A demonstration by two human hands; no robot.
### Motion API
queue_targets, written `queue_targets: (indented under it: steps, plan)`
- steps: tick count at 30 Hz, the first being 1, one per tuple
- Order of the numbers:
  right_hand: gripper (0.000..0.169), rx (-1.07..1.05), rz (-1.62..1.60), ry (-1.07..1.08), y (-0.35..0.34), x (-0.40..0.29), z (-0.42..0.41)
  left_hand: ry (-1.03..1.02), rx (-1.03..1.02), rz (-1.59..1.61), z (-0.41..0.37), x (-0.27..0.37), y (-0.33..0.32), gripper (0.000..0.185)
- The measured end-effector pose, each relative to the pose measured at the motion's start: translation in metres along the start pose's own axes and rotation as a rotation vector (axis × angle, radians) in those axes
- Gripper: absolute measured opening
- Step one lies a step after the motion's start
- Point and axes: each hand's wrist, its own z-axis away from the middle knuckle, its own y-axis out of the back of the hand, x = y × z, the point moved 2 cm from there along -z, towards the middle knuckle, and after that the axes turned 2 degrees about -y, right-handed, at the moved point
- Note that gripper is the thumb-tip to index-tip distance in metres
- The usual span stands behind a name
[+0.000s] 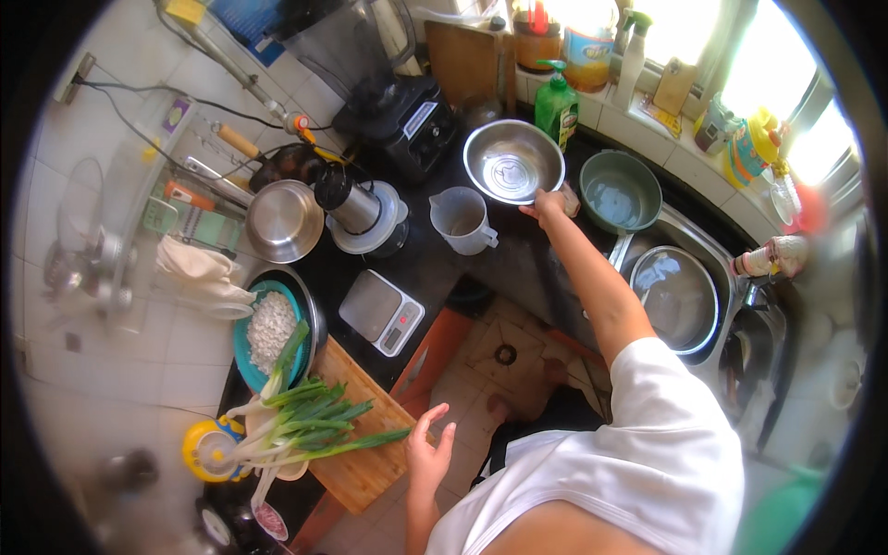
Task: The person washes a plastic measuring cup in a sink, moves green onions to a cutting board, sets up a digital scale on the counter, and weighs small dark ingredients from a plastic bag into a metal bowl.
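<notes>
At the back of the counter my right hand [548, 202] grips the near rim of a shiny stainless steel bowl [515, 166]. Clear liquid or a reflection shows in the bowl; I cannot tell which. My left hand [429, 447] holds nothing, thumb and fingers apart, beside a wooden cutting board [368, 465]. Green onions [319, 423] lie across that board. A translucent measuring jug [460, 220] stands left of the steel bowl, and a digital kitchen scale [381, 312] lies nearer to me. Right of my hand is a green-grey saucepan [619, 191].
A turquoise colander [243, 347] holds pale chopped food. A steel pan [284, 220], small food chopper [354, 208] and blender base [402, 132] line the left side. A green pump bottle [556, 111] stands behind the bowl. The sink [721, 305] holds a large metal basin [673, 298].
</notes>
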Motion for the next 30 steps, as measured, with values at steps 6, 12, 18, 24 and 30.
queue_targets:
  steps: [6,12,18,24,30]
  plan:
    - [0.02,-0.306,-0.253,-0.009,0.057,-0.025,0.072,0.002,0.045,-0.006,-0.009,0.012,-0.003,0.03]
    - [0.032,-0.608,-0.9,-0.326,0.213,-0.035,0.133,0.004,-0.047,0.028,-0.028,0.013,-0.027,0.029]
    - [0.036,-0.653,-1.204,-0.428,0.28,-0.026,0.177,-0.503,-0.336,-0.118,-0.087,0.116,-0.12,0.016]
    - [0.029,-0.685,-1.272,-0.408,0.288,-0.028,0.22,-1.187,-0.253,0.051,-0.102,0.237,-0.244,0.033]
    - [0.021,-0.597,-1.231,-0.363,0.309,-0.023,0.234,-1.328,-0.167,0.169,-0.096,0.258,-0.297,0.023]
